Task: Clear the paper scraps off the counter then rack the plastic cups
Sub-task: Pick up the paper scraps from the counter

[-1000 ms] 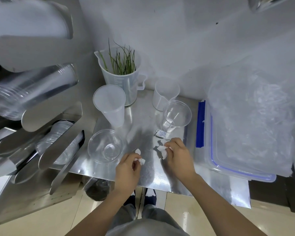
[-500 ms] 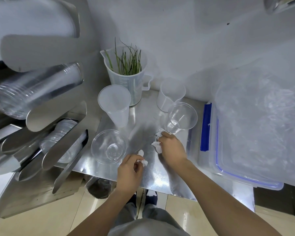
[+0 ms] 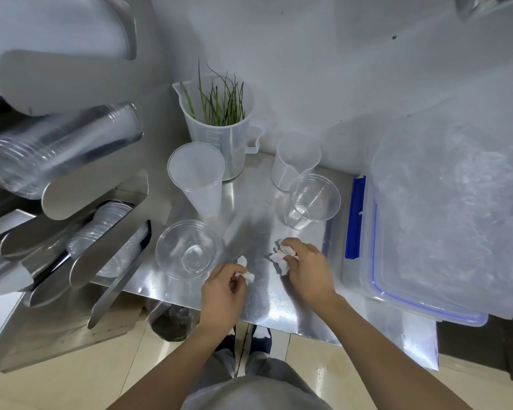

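Now, step: I was gathering scraps off the table (image 3: 249, 208).
Left hand (image 3: 224, 287): pinched a paper scrap (image 3: 247, 275).
Right hand (image 3: 304, 266): closed on crumpled scraps (image 3: 280, 257).
Next: bin these; clear cup (image 3: 187, 250) at 9 o'clock waited.

Bare forearms, no sleeves, left hand (image 3: 224, 287), right hand (image 3: 307, 269), grey trousers (image 3: 249, 389), dark shoes (image 3: 261, 341)

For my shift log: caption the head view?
Both hands, left hand and right hand, gather paper scraps beside clear cups.
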